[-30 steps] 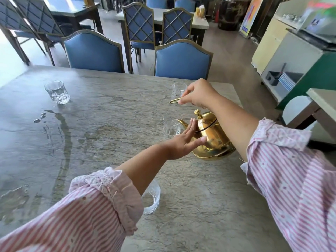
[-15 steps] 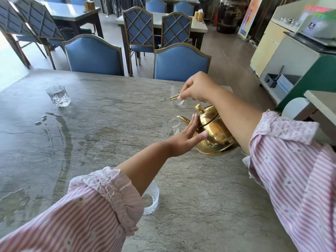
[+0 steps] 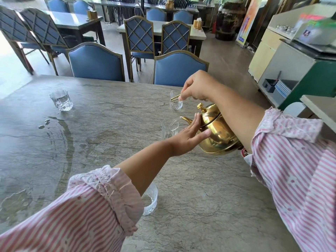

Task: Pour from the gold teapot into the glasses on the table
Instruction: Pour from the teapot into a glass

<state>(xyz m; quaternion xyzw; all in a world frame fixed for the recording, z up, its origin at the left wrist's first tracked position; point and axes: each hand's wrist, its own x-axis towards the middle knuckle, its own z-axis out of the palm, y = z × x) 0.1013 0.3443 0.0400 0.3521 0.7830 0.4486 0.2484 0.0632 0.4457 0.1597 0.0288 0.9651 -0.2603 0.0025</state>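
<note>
— Because the gold teapot (image 3: 217,131) is tipped with its spout (image 3: 187,120) toward the left of the frame, can it be said that a pour is being made?

— It can be judged so. The spout tip is held just over the rim of the small glass (image 3: 170,128) at the middle right of the frame, and a thin pale line is seen inside this glass; whether it is a stream cannot be told for sure.

— How is the pot carried?

— The thin gold handle (image 3: 175,97) is pinched from above by the closed fingers of the right hand (image 3: 198,87), so the pot hangs under the hand, off the stone table (image 3: 109,135), and tilts freely. The left hand (image 3: 189,137) is kept flat, fingers stretched and grasping nothing, and is laid against the side of the pot below the lid knob (image 3: 200,106). Probably the swinging body is steadied in this way, and the lid is guarded.

— Where are the other glasses?

— One glass (image 3: 176,102) is placed just beyond the spout, partly hidden behind the right hand. Another glass (image 3: 61,100) stands in the upper left, with some water in it and a wet streak (image 3: 63,131) below it. A fourth glass (image 3: 150,200) is half covered by the striped left sleeve (image 3: 94,202) near the bottom, and could be knocked when the arm is drawn back.
</note>
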